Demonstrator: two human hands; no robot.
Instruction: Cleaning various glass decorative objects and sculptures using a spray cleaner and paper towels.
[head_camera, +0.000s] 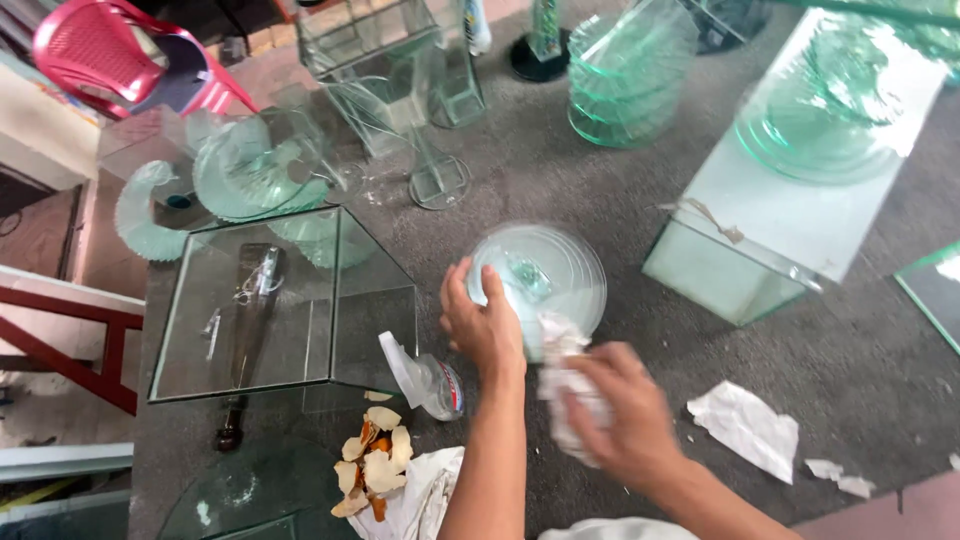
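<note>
A round clear glass disc (545, 270) stands tilted on the grey floor at the centre. My left hand (482, 322) grips its left rim, fingers curled over the edge. My right hand (620, 415) is closed on a crumpled white paper wad (562, 370) that presses against the disc's lower right edge; the hand is blurred.
A glass cube box (300, 300) sits at left with a caulking gun (250, 320) behind it and a clear spray bottle (425, 375) beside it. A glass tank (730, 275) bearing stacked discs (830, 110) stands at right. Torn paper (745, 425), peel scraps (375, 460), a pink chair (110, 50).
</note>
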